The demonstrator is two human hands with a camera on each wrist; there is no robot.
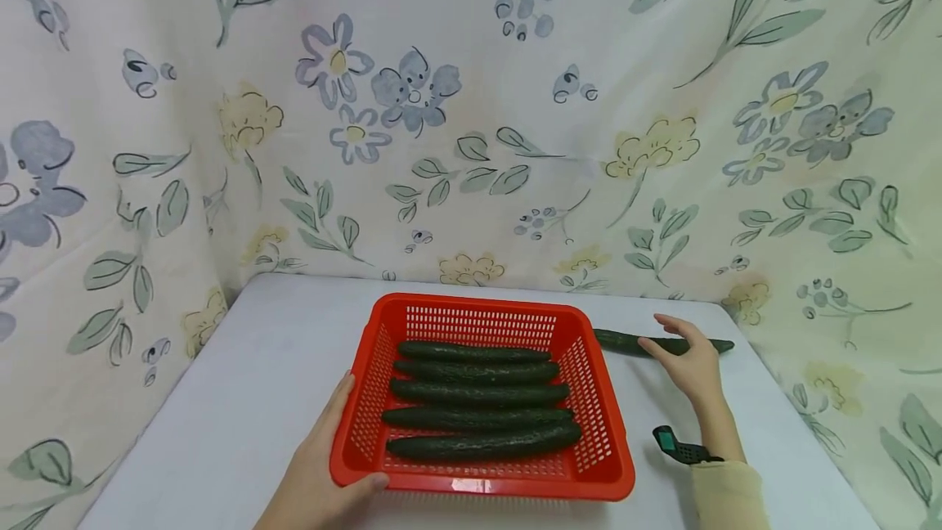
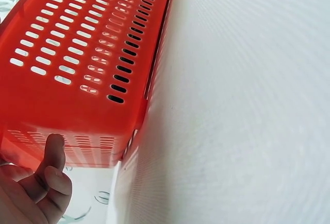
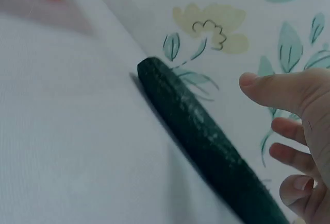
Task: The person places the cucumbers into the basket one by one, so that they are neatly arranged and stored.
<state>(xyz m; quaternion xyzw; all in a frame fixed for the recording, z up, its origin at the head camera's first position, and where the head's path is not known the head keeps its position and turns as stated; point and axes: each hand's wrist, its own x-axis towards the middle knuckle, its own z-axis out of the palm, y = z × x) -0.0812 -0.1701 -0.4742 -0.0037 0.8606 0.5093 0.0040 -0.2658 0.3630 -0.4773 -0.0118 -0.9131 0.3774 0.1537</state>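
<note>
A red plastic basket [image 1: 486, 484] with slotted walls stands on the white table, holding several dark green cucumbers [image 1: 478, 393] laid side by side. At its near left corner my left hand [image 1: 324, 464] grips it, thumb at the front rim and fingers along the outer left side. The left wrist view shows those fingers [image 2: 54, 157] against the basket wall [image 2: 77, 105]. To the right of the basket lies a single cucumber [image 1: 625, 342] on the table. Over it hovers my right hand [image 1: 690, 362], thumb and fingers spread apart. In the right wrist view a gap separates the thumb from this cucumber [image 3: 201, 131].
Floral cloth [image 1: 471, 105] hangs behind the table [image 1: 243, 375] and along both sides. A dark watch-like band [image 1: 684, 448] is on the right wrist, just above a pale yellow sleeve [image 1: 728, 493].
</note>
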